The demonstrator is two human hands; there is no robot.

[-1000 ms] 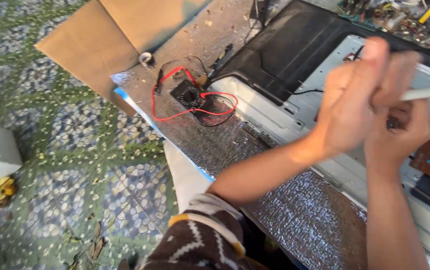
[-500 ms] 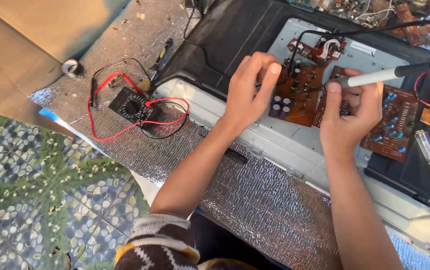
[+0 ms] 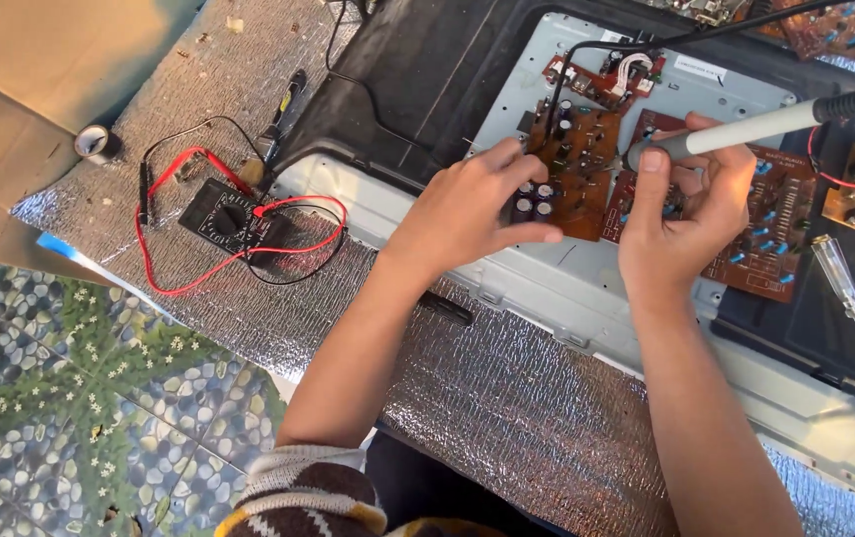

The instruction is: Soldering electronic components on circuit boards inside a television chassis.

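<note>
My right hand [image 3: 686, 214] grips a grey soldering iron [image 3: 746, 129] whose dark handle and cable run off to the right. Its tip end is hidden among my fingers, over the brown circuit boards. My left hand [image 3: 472, 209] rests on the nearer brown circuit board [image 3: 576, 159], thumb and fingers pinching its edge beside several dark capacitors [image 3: 532, 199]. A second brown board [image 3: 775, 229] lies under my right hand. Both boards sit on the grey metal back panel [image 3: 586, 288] of a flat screen set in a black casing [image 3: 417, 80].
A black multimeter [image 3: 228, 221] with red and black leads lies on the silver foil mat [image 3: 487, 398] at left. A tape roll [image 3: 96, 142] sits on cardboard. A clear-handled screwdriver [image 3: 850, 298] lies at right. Patterned tile floor shows at lower left.
The view has swung from the floor and multimeter over to the boards. Both hands have come down from in front of the camera onto the circuit boards, the right one still holding the iron.
</note>
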